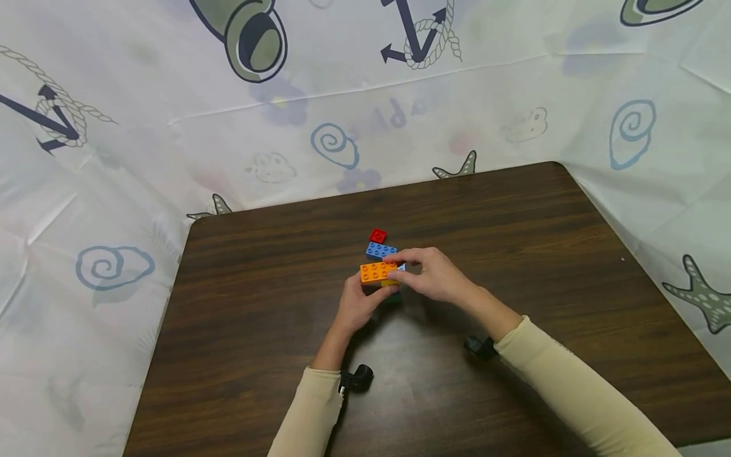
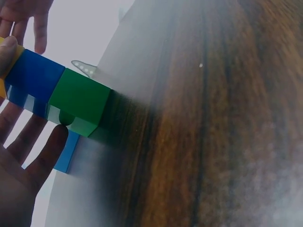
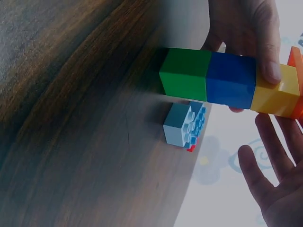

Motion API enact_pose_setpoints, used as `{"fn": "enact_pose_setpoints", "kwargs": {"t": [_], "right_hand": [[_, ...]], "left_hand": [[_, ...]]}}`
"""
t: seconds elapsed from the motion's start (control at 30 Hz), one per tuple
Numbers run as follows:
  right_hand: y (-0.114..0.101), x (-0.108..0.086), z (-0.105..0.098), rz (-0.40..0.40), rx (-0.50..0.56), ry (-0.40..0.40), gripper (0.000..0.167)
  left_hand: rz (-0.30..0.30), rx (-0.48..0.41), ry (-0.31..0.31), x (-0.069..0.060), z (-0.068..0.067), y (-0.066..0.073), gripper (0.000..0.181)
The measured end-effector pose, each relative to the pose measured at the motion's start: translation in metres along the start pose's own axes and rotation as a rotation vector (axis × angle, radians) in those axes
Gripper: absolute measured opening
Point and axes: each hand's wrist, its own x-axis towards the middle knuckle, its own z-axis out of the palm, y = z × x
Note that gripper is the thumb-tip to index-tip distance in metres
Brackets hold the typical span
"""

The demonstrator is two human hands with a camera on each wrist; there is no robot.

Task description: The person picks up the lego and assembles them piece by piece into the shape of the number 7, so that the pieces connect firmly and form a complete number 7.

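A stack of bricks stands upright on the table: green (image 3: 184,75) at the bottom, then dark blue (image 3: 231,80), yellow (image 3: 277,92) and an orange brick (image 1: 374,272) on top, reaching out to the left in the head view. My left hand (image 1: 355,307) grips the stack, its thumb on the yellow brick and its fingers behind. My right hand (image 1: 436,276) pinches the right end of the orange brick between thumb and fingers; its other fingers (image 3: 270,156) are spread in the right wrist view. How firmly the orange brick sits is unclear.
Just behind the stack, on the table (image 1: 257,330), lie a light blue brick (image 3: 176,125), a blue brick (image 1: 379,251) and a small red brick (image 1: 377,235). A printed white cloth (image 1: 228,139) hangs beyond the table's back edge.
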Motion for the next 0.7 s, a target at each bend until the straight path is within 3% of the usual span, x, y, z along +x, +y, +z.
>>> {"fn": "enact_pose_setpoints", "kwargs": {"t": [0.33, 0.37, 0.7], "right_hand": [[0.0018, -0.0023, 0.0047, 0.008, 0.071, 0.001, 0.037], [0.0021, -0.0027, 0.0053, 0.001, 0.08, 0.005, 0.037], [0.0077, -0.0038, 0.0064, -0.01, 0.127, 0.003, 0.038]], "left_hand": [[-0.021, -0.013, 0.006, -0.0021, -0.0001, 0.0042, 0.032], [-0.013, -0.01, 0.008, -0.0016, 0.0004, -0.0006, 0.032], [0.007, -0.004, 0.0, -0.001, 0.0007, -0.0017, 0.032]]}}
